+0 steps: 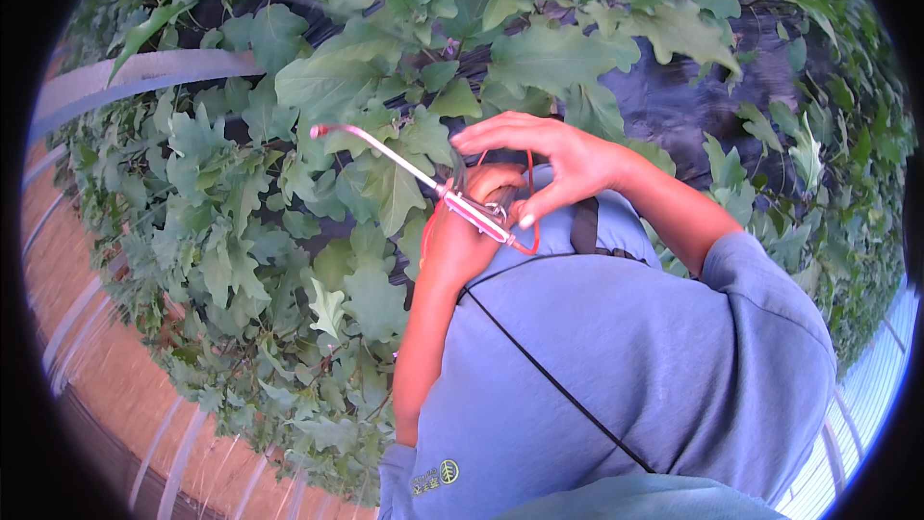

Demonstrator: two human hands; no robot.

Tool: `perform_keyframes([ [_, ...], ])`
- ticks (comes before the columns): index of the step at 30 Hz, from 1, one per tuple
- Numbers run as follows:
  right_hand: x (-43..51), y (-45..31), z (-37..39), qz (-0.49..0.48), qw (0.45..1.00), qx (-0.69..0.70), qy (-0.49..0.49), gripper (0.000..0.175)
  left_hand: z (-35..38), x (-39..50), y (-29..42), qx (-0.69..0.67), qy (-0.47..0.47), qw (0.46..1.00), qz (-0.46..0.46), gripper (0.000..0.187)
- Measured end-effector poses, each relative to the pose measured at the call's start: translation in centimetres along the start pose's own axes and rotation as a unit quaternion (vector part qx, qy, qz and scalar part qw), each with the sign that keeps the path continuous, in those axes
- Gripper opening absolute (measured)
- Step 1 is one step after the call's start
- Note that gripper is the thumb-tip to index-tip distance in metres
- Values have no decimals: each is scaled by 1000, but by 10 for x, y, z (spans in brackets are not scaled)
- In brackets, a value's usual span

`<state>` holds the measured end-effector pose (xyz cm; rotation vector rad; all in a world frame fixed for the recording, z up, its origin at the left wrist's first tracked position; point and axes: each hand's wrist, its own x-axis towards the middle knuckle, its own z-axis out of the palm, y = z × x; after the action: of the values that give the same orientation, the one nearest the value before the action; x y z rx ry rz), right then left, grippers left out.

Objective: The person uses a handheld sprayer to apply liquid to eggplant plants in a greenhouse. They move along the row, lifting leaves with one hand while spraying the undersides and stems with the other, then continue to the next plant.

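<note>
My left hand (pixel 469 235) is bent in front of my waist with its fingers curled. A thin spray wand (pixel 473 213) with a pink-red and white body and a bent metal tube lies across the back of it, the nozzle pointing to the upper left. A red hose (pixel 535 231) loops from the wand's lower end, and dark straps or cords run beside my curled fingers. What those fingers enclose is hidden. Over them arches my right hand (pixel 552 152), thumb and fingers apart, its thumb close to the wand's lower end. Whether the thumb touches it I cannot tell.
Leafy eggplant plants (pixel 325 79) with small purple flowers surround me. Dark plastic sheeting (pixel 678 112) shows between the leaves. A pale curved pipe (pixel 144 76) crosses at upper left. Brown ground (pixel 94 310) and pale hoops lie beyond the plants. A black cord (pixel 556 383) crosses my blue shirt.
</note>
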<state>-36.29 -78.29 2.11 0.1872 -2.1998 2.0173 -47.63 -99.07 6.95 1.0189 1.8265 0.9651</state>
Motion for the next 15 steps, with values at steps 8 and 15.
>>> perform_keyframes([
  [8,56,-28,153,-60,989,-105,87,81,-85,-85,-37,2,-82,996,36,38],
  [15,55,-40,195,50,981,-62,178,73,-134,-163,-76,-30,28,999,28,37],
])
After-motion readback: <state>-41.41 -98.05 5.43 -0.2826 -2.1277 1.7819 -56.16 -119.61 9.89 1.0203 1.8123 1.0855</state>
